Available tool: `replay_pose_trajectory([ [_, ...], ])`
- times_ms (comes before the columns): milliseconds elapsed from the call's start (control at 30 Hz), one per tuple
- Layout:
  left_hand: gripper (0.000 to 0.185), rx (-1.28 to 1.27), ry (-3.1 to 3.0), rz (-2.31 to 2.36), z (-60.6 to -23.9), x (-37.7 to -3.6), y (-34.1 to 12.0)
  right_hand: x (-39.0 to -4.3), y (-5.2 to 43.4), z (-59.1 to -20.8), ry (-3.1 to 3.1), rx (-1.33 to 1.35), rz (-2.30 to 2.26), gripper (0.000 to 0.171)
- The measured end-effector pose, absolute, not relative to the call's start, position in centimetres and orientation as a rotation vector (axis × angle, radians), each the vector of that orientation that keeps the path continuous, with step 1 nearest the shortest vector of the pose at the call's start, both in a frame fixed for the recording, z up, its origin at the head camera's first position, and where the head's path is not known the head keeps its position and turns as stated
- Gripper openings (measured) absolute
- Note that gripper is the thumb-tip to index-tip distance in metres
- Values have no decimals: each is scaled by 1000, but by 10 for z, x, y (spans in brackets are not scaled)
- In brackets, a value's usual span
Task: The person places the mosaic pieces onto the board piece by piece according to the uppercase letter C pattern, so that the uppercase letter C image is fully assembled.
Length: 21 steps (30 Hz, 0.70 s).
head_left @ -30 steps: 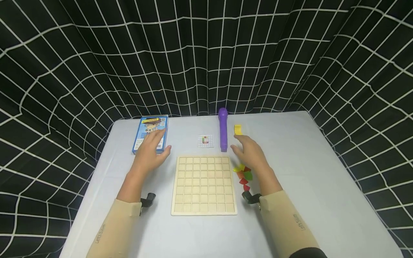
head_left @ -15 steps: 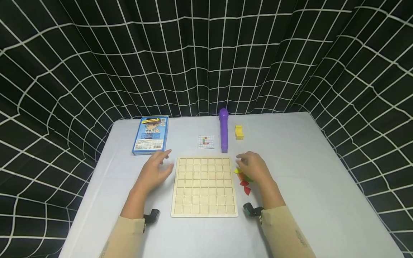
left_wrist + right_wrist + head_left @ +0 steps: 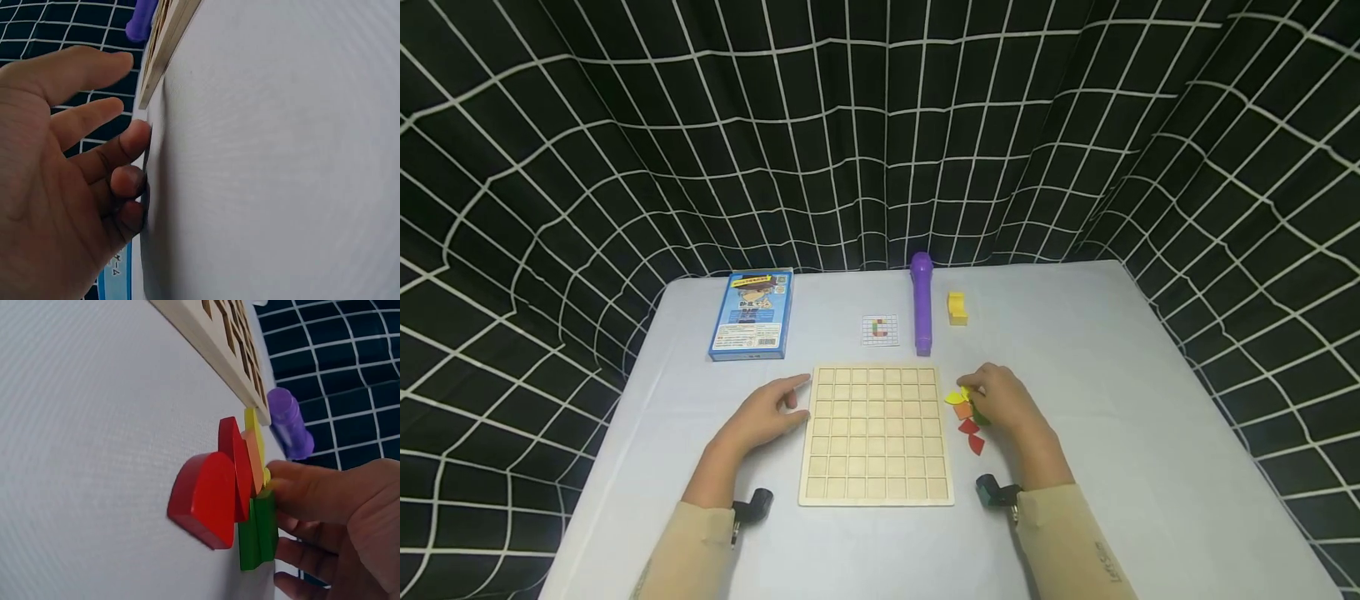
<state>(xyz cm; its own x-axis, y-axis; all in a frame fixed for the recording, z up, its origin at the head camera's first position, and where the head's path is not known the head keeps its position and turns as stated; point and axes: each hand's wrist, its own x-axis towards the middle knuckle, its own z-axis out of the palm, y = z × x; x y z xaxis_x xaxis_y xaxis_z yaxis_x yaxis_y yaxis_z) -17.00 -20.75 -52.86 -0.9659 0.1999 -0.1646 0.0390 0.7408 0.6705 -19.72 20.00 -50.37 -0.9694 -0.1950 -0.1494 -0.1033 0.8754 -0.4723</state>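
A pale wooden grid board lies in the middle of the table. Along its left edge is my left hand, thumb and forefinger apart at the rim and nothing held; the left wrist view shows its fingers loosely bent over the cloth. To the right of the board my right hand pinches a small yellow block between thumb and fingertips. Around it lie another yellow block, an orange block, green blocks partly under the hand, and two red blocks, one with a curved side.
Behind the board are a small pattern card, a purple microphone-shaped stick and a separate yellow block. A blue box lies at the back left. A black curtain with a white grid surrounds the white table.
Both hands have come back toward the board, the left from over the blue box, the right from beside the far yellow block. The right fingers have closed on a yellow block in the pile.
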Motion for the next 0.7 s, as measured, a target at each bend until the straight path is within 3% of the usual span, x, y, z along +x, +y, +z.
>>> replay_pose_trajectory([
  [267,65,248,2755,917,-538,-172,-205,-197,202,-502,2833,-124,-707,34],
  [700,64,261,2749,921,-536,-170,-206,-195,204,-502,2881,-177,-680,33],
])
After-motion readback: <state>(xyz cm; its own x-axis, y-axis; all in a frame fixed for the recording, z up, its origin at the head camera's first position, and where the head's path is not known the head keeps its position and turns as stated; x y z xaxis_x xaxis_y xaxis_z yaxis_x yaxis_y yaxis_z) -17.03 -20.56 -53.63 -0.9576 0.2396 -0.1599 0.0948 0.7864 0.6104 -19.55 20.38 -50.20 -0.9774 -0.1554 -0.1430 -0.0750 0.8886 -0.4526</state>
